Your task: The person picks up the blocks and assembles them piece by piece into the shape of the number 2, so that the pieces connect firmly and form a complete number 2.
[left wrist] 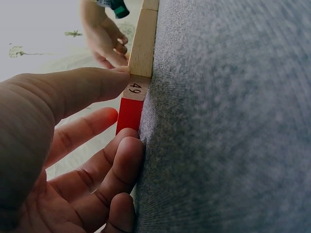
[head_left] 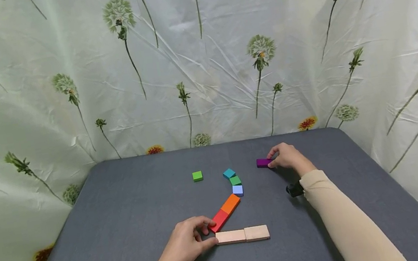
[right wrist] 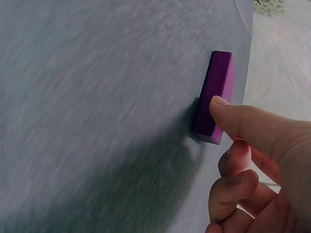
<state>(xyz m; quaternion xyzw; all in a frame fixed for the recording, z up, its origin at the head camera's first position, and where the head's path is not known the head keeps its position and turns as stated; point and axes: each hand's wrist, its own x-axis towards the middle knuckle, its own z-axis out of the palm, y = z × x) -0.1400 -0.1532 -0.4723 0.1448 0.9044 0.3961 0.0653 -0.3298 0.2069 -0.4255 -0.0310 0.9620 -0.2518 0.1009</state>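
Observation:
My left hand touches the left end of a red-and-orange diagonal strip and a pale wooden row. Its thumb lies at the end of the pale wooden block; its fingers rest against the red block, whose end bears printed digits. An orange block continues the red one up to the right. Farther back, my right hand pinches a purple block near one end, with the thumb on its near side and the index finger mostly hidden behind. The purple block appears to be on or just above the grey table.
Beyond the orange block, a light blue block, a green block and a teal block form a curve. A bright green block lies apart to the left. A second pale block ends the wooden row. A flowered curtain hangs behind the table.

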